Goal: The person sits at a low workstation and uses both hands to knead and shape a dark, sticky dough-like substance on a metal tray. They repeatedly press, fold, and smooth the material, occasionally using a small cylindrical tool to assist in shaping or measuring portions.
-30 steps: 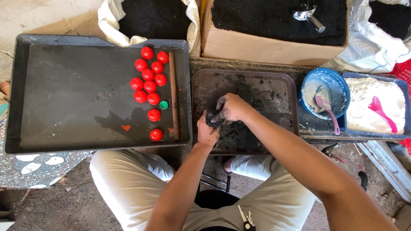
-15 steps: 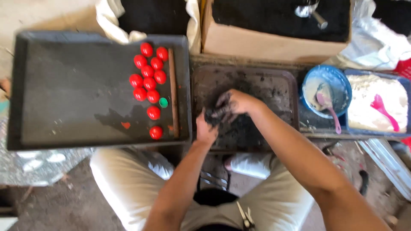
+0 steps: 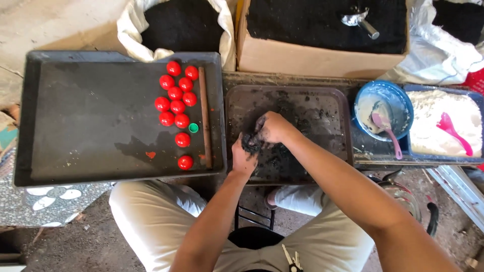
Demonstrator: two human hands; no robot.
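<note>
Both hands together over a small dark tray (image 3: 327, 100), working a lump of black paste (image 3: 250, 144). Left hand (image 3: 243, 158) cupped beneath the lump, palm up, grip closed narrowly around it. Right hand (image 3: 272, 127) pressed on top, fingers curled onto the same lump, blackened. Lump held just above the tray's smeared bottom, near its front left part. To the left, touching the small tray, a large dark tray (image 3: 91, 116) carrying a cluster of red balls (image 3: 175, 100), a small green cap (image 3: 193, 128) and a thin brown stick (image 3: 204, 116) lying along its right side. To the right, a blue bowl (image 3: 398, 100) with a pink spoon (image 3: 385, 132), and a tub of white powder (image 3: 433, 131) with a pink scoop (image 3: 451, 132). Behind, a cardboard box (image 3: 302, 60) of black powder.
</note>
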